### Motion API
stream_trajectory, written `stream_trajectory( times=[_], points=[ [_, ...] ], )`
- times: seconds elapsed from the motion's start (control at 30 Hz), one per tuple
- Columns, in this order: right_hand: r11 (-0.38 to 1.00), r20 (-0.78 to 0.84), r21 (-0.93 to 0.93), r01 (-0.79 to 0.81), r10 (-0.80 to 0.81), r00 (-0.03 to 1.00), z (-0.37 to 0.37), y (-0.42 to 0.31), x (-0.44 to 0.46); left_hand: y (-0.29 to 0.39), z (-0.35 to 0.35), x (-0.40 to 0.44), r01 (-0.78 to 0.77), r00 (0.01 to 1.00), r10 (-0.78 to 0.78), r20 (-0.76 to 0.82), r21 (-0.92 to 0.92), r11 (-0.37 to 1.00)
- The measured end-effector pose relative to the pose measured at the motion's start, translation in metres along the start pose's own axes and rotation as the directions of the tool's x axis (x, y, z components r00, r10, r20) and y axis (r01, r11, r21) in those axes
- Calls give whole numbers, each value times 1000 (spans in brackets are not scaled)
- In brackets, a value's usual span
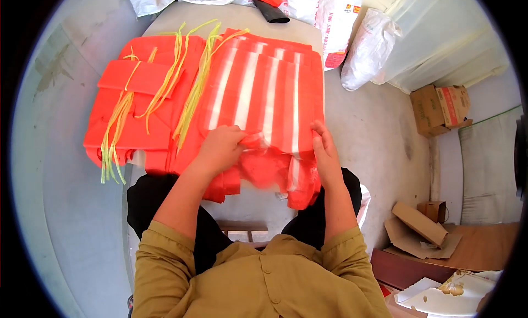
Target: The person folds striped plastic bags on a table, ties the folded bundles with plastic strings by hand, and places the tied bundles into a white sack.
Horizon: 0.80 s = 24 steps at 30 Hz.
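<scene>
Your left hand point(221, 147) is curled, its thumb and fingers pinching the near edge of a striped red cloth point(282, 106). Your right hand point(326, 156) is at the right edge of that cloth, fingers half bent; you cannot tell from here whether they clamp it. The cloth lies in front of you, mostly beyond and between your hands, its near end drooping in loose, crumpled folds above your lap, partly blurred. It looks thin and flexible, piled in layers, with pale, shiny bands running lengthwise away from you.

Just left of the pile, thin, flat yellow strands point(193, 106) lie in a long bunch, a few tips crossing its far left corner. Further left is a folded red stack point(132, 125), matte and plain, with more strands draped across it. Under both piles is a smooth beige tabletop point(231, 14). At its far edge you have a dark tube-like piece point(270, 10) and crinkled white bags point(369, 48). Well off to your right are a cardboard box point(438, 110) and flattened cardboard point(421, 236) beside a brown wooden surface point(487, 247).
</scene>
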State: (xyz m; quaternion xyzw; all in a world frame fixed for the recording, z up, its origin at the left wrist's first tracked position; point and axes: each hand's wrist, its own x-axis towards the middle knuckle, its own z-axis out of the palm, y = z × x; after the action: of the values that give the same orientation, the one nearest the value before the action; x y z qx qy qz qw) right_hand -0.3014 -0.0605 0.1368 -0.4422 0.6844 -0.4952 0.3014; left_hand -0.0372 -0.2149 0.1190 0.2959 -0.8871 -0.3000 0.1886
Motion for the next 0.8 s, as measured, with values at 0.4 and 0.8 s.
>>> stream_trajectory(
  times=[0.4, 0.8],
  points=[
    [969, 335, 196, -149, 76, 939, -15, -3, -65, 0, 4, -8, -112, 991, 117, -69, 61, 992],
    [914, 322, 232, -332, 250, 913, -8, -14, -90, 3, 5, -19, -254, 952, 281, -122, 197, 947]
  ],
)
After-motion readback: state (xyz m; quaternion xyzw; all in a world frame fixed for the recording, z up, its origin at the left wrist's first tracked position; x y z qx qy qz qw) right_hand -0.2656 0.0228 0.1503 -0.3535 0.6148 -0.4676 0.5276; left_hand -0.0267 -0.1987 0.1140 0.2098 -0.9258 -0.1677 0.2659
